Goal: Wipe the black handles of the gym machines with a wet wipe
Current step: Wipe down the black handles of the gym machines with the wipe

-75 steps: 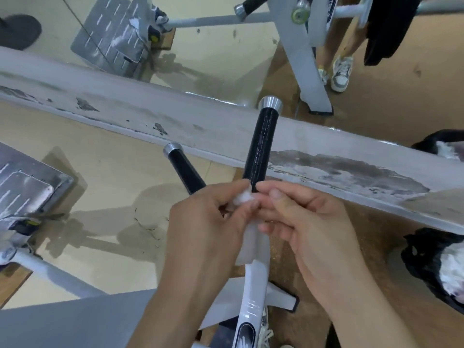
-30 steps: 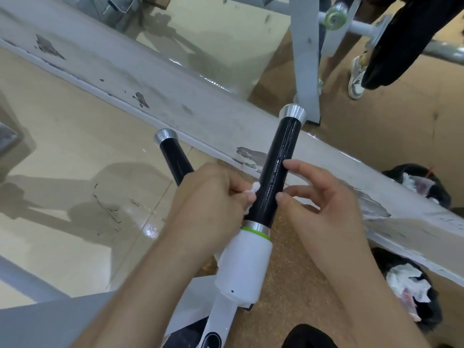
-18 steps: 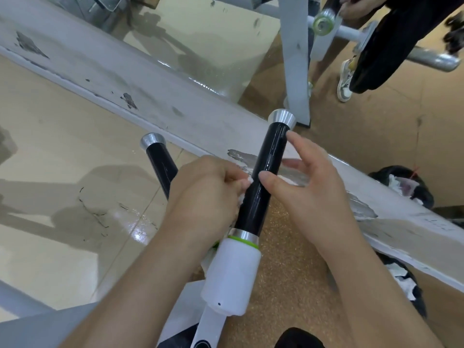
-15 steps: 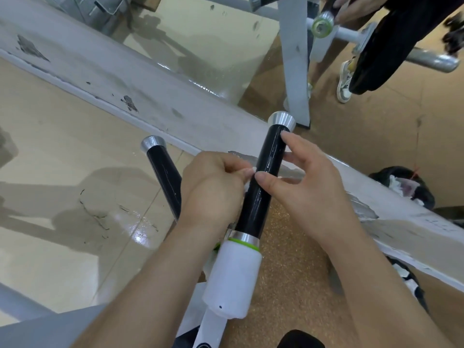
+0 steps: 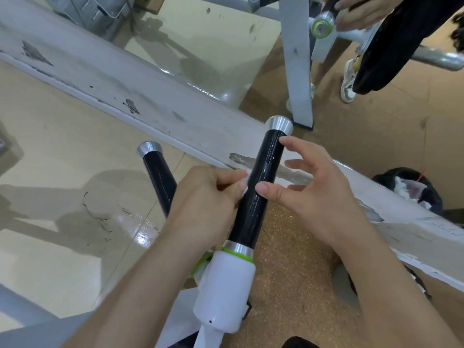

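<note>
A black handle [image 5: 261,182] with a silver end cap stands up from a white sleeve [image 5: 226,287] with a green ring. My left hand [image 5: 206,207] is closed around a white wet wipe [image 5: 244,185], only a sliver of which shows, pressed against the handle's left side at mid-height. My right hand [image 5: 308,194] is at the handle's right side with fingers spread; its thumb and index fingertip touch the black surface. A second black handle [image 5: 157,174] with a silver cap stands to the left, partly hidden behind my left hand.
A scuffed white machine beam [image 5: 155,109] runs diagonally behind the handles. A black bag with used wipes [image 5: 411,189] lies at the right. A white upright [image 5: 298,64], another person's hand [image 5: 361,11] and shoes [image 5: 347,81] are at the top right.
My left hand with the wipe has slid from the handle's base up to mid-height. My right hand has let go of the wipe and opened its fingers beside the handle.
</note>
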